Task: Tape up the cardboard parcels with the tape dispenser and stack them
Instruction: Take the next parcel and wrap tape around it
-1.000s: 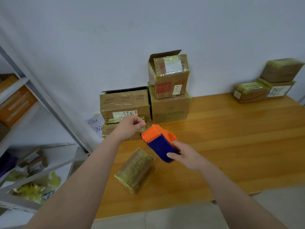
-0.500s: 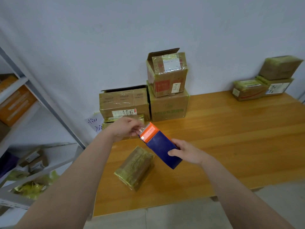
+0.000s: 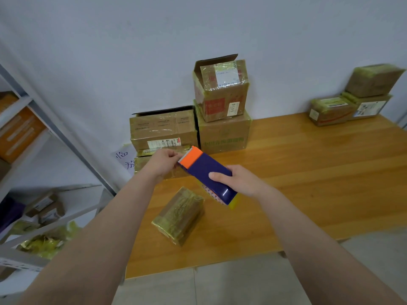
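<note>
Head view: our right hand (image 3: 239, 180) grips the tape dispenser (image 3: 207, 170), now tilted longways, and our left hand (image 3: 164, 161) has closed in to pinch its toothed orange tip; tape-pulling seems next. The wrapped parcel (image 3: 179, 215) lies near the surface (image 3: 308, 172)'s front-left corner.

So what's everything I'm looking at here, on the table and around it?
tape dispenser: one, blue with orange end, held above the table
small parcel: one, yellowish tape-wrapped, on the table's near part
back boxes: at least four, brown, stacked against the wall
corner parcels: three, brown and yellow-green, table's far right corner
table: one, orange-brown wood, against the wall
paper note: one, white, left of the table by the wall
shelf rack: one, grey metal, far left, holding boxes
left hand: one, pinching at the dispenser's orange end
right hand: one, gripping the dispenser's blue body
</note>
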